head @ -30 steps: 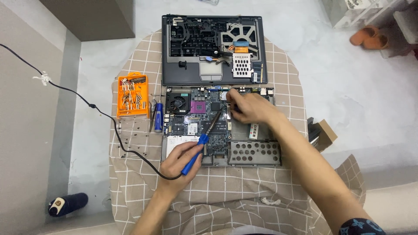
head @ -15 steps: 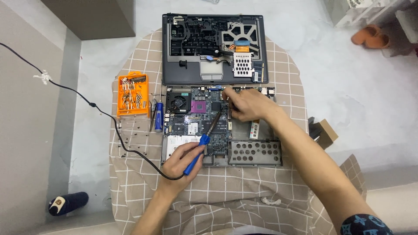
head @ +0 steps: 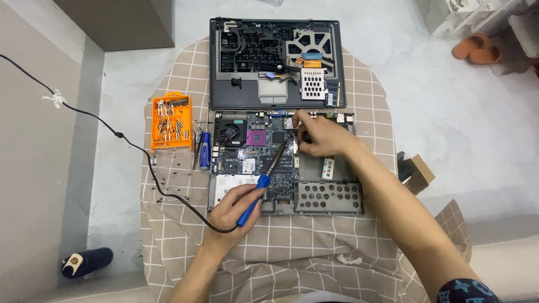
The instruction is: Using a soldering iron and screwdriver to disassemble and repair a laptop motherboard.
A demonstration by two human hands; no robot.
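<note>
An opened laptop base with its bare motherboard (head: 252, 147) lies on a checked cloth. My left hand (head: 233, 210) grips a blue-handled soldering iron (head: 259, 188) whose tip points up toward the middle of the board. My right hand (head: 317, 136) rests on the board's upper right part, fingers pinched at a small spot near the iron's tip. What the fingers pinch is too small to tell.
The laptop's dark top cover (head: 275, 64) lies behind the base. An orange bit case (head: 172, 122) and a blue screwdriver (head: 205, 150) sit at left, with loose screws nearby. The iron's black cable (head: 118, 134) trails left. A small cardboard box (head: 416, 173) stands at right.
My right hand has shifted slightly left and up on the board. The left hand and soldering iron have barely moved.
</note>
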